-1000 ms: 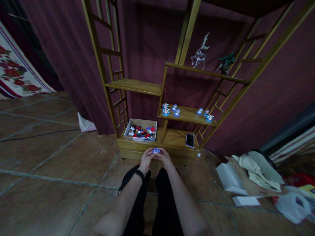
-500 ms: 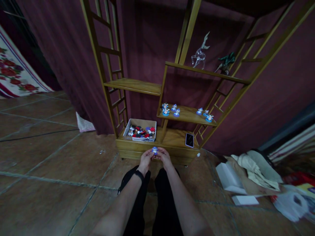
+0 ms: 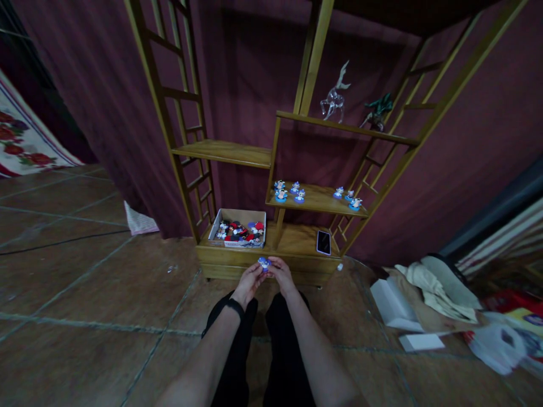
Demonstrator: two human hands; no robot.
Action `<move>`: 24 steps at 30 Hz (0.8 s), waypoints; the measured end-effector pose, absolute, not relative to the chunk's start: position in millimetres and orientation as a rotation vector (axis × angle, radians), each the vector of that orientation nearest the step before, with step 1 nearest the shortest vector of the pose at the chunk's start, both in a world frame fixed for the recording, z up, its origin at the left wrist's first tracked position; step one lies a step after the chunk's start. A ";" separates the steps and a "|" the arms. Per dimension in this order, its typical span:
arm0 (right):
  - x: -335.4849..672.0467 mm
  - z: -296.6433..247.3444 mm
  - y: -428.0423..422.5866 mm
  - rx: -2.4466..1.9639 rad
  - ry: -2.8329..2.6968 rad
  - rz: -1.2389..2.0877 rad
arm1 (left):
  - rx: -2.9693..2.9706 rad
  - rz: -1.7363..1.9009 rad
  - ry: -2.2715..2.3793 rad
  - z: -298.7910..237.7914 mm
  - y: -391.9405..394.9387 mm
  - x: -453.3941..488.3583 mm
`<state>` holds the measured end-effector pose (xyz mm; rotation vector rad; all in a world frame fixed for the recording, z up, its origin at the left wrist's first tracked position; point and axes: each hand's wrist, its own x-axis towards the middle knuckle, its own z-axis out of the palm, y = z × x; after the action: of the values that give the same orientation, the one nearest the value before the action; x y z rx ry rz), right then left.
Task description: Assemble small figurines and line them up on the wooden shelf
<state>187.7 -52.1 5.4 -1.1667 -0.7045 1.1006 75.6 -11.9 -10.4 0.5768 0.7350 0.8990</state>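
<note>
A small blue-and-white figurine (image 3: 264,263) is held up in front of the low front of the wooden shelf unit. My left hand (image 3: 249,282) grips it from the left with closed fingers, a dark band round the wrist. From the right, my right hand (image 3: 280,273) pinches the same figurine. Just beyond my hands an open cardboard box (image 3: 244,244) holds a jumble of red, black, white and blue figurines. On the middle shelf (image 3: 316,199) several similar figurines stand upright, one group at its left and another at its right.
A phone (image 3: 323,242) lies on the lower shelf at the right. Higher up stand a clear deer ornament (image 3: 334,102) and a dark green ornament (image 3: 377,113). White boxes (image 3: 394,305) and a plastic bag (image 3: 496,345) lie on the floor at right.
The figurine has tilted and turned between my fingers, staying in both hands. The view has shifted slightly, so the shelf unit appears a little further left.
</note>
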 end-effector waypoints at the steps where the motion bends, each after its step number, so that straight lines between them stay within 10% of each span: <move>1: 188.0 5.7 -52.6 -1.174 -0.717 1.102 | 0.573 0.905 0.743 -9.9 -12.0 75.8; 24: 192.2 0.9 -45.7 -1.273 -0.742 1.017 | 0.567 0.865 0.774 0.3 -15.1 77.8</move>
<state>192.2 -45.7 0.9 -1.2729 -0.7421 1.0168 77.8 -15.1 0.3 0.5675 0.7735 0.8648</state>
